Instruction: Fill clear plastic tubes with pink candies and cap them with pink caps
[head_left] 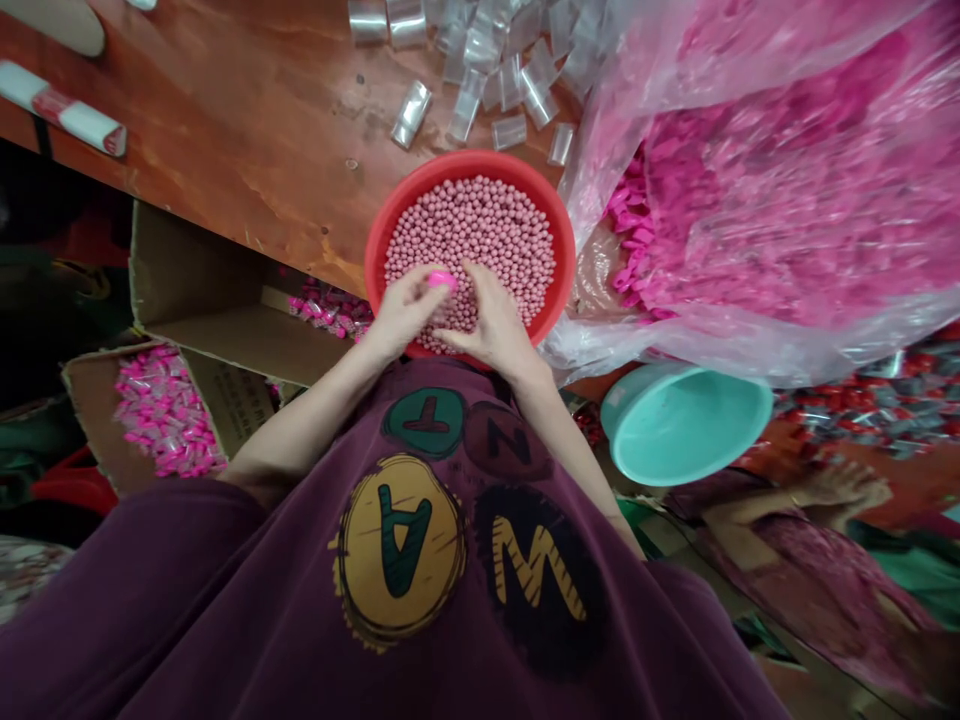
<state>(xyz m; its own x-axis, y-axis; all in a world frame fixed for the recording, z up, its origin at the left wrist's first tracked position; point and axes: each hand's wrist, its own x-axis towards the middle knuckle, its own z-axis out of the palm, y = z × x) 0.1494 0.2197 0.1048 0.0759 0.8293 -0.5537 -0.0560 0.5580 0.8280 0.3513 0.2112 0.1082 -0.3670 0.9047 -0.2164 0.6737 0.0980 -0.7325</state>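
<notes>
A red bowl (377,240) full of small round pink beads (480,220) stands at the table's edge, right in front of me. My left hand (405,308) is over the bowl's near left side, its fingers closed on a small bright pink plastic piece (442,280). Beside it, my right hand (493,322) reaches into the near right part of the bowl. Its thumb and fingers are spread apart among the beads, and I see nothing held in them.
Clear plastic sleeves (510,75) lie behind the bowl. A big plastic bag of pink pieces (787,200) fills the right, with a turquoise basin (686,425) below it. Cardboard boxes (217,290) with pink-topped items (169,410) stand left. At right, a co-worker's hands (844,490) show.
</notes>
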